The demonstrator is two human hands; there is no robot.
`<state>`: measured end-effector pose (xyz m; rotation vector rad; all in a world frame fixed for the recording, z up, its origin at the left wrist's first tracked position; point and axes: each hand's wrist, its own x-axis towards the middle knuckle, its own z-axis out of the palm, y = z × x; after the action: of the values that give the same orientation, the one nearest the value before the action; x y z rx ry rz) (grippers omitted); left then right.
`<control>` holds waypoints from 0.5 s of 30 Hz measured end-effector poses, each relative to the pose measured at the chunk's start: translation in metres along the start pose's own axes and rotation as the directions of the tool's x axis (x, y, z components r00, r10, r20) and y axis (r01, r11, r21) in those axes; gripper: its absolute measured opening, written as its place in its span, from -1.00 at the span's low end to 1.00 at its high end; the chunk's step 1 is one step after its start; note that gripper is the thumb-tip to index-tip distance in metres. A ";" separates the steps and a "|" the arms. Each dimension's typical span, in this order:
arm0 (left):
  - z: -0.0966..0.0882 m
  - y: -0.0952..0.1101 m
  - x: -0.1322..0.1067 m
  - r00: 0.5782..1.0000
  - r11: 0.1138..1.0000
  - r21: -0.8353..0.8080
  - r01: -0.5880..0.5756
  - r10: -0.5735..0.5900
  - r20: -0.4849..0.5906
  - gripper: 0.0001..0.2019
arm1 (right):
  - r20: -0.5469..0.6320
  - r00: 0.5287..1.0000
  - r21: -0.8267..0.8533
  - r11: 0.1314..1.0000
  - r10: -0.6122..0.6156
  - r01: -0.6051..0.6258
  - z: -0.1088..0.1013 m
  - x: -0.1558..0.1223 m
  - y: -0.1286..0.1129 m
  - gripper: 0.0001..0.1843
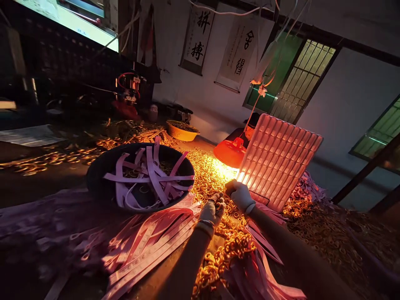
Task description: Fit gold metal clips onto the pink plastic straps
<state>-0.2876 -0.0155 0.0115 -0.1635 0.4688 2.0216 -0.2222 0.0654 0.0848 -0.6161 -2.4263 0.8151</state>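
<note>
My left hand (212,211), in a pale glove with darker fingertips, is closed above the pile of small golden rings (206,177). Whatever its curled fingers hold, if anything, is too small to make out. My right hand (240,194), gloved too, is also closed just beyond it, next to the lower edge of the ribbed tray-like panel (279,162); its grip is hidden. Long pink flat straps (156,246) lie fanned out left of my left forearm. More pink straps (250,277) and a heap of rings (233,250) lie between my forearms.
A dark round basin (93,179) with pink straps stands at left. A red lamp (229,153) hangs low over the rings, lighting them strongly. Behind the panel is another person (249,132), partly hidden. A yellow basin (181,132) sits farther back, near the wall.
</note>
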 end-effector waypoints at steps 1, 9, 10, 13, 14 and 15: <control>-0.001 0.003 0.000 1.000 1.000 -0.005 0.012 -0.012 0.014 -0.90 | -0.005 1.000 -0.003 1.000 -0.001 0.001 -0.002 0.010 -0.003 -0.79; 0.008 -0.002 -0.004 0.993 0.999 0.002 0.045 -0.045 0.108 -0.90 | 0.046 0.999 -0.142 0.990 0.017 -0.011 -0.026 0.055 -0.018 -0.62; 0.010 -0.004 -0.005 0.992 0.999 0.002 0.045 -0.045 0.118 -0.89 | 0.090 0.996 -0.167 0.986 0.028 -0.012 -0.024 0.048 -0.016 -0.68; 0.011 -0.013 -0.005 0.992 0.999 0.002 0.035 -0.035 0.125 -0.86 | 0.194 0.979 -0.248 0.969 0.066 -0.016 -0.015 0.020 -0.007 -0.79; 0.010 -0.016 -0.004 0.992 0.999 0.005 0.036 -0.036 0.125 -0.86 | 0.209 0.975 -0.275 0.961 0.079 -0.019 -0.011 0.012 -0.005 -0.77; 0.010 -0.019 -0.004 0.991 0.999 0.010 0.039 -0.040 0.126 -0.88 | 0.214 0.973 -0.300 0.954 0.089 -0.021 -0.009 0.006 -0.003 -0.75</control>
<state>-0.2681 -0.0070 0.0164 -0.0399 0.3909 1.9770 -0.2224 0.0700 0.0950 -0.7407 -2.7803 0.5704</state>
